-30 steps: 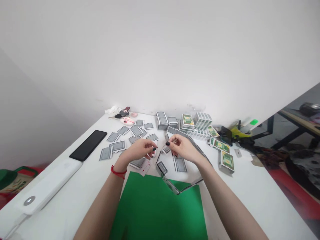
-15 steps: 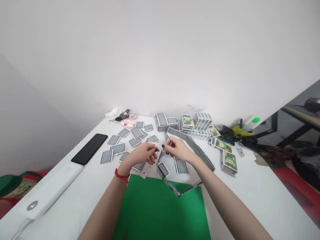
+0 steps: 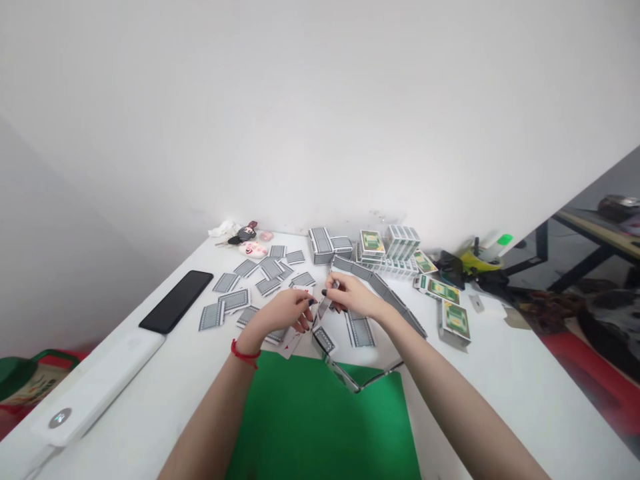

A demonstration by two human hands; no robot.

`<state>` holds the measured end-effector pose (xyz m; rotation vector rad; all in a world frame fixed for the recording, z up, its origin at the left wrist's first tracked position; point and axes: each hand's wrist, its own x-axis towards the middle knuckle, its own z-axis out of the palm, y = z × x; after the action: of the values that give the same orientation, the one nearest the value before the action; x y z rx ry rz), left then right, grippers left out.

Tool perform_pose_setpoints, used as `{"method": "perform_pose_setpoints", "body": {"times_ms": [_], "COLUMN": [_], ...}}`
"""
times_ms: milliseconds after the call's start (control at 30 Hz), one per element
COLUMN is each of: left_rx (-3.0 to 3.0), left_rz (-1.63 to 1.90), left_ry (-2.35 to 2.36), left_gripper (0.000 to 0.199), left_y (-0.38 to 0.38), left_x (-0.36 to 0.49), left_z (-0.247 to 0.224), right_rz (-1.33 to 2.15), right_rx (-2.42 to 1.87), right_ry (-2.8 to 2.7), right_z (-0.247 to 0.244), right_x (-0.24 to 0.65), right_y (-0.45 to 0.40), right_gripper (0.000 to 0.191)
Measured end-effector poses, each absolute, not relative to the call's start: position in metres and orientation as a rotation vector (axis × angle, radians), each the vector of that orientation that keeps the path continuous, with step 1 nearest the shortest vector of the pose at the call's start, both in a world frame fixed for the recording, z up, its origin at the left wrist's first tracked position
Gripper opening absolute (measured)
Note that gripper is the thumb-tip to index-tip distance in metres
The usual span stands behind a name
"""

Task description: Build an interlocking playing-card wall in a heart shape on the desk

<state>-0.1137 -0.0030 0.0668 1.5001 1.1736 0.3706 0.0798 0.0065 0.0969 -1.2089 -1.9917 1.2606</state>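
Both hands work close together over the middle of the white table [image 3: 200, 380]. Between finger and thumb, my right hand [image 3: 347, 293] pinches a playing card [image 3: 324, 307] held at a slant. My left hand [image 3: 286, 312] is just to its left, fingers bent and drawn together; what is between them is hidden. Face-up cards [image 3: 293, 343] show beneath the left fingers. Around the right hand runs a loop of grey-backed playing cards standing on edge [image 3: 393, 297]. Inside this ring, another playing card [image 3: 360, 331] lies flat.
Loose grey-backed cards [image 3: 234, 300] are scattered at left. Card stacks [image 3: 321, 245] and green-and-white card boxes [image 3: 403, 241] stand at the back; more boxes [image 3: 455, 320] lie at right. A green mat [image 3: 325, 420] covers the front. A phone [image 3: 176, 301] and white device [image 3: 100, 390] sit left.
The card in my right hand has tilted and shows more clearly between the hands. Both hands stay nearly in place; the whole view has shifted slightly.
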Motion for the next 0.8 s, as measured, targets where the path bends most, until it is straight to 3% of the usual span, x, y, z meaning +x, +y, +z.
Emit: {"method": "perform_pose_setpoints", "body": {"times_ms": [567,800], "left_rx": [1.491,1.541], "left_rz": [0.371,0.304], "left_ry": [1.194,1.209], "left_gripper": [0.012,0.019], "left_y": [-0.006,-0.008], "left_x": [-0.111,-0.111], "left_z": [0.073,0.077], "right_rz": [0.694,0.465], "right_rx": [-1.31,-1.288], "right_ry": [-2.392,-2.528], "right_z": [0.11,0.107], "right_x": [0.06,0.058], "right_y": [0.004,0.003], "right_gripper": [0.019,0.032]}}
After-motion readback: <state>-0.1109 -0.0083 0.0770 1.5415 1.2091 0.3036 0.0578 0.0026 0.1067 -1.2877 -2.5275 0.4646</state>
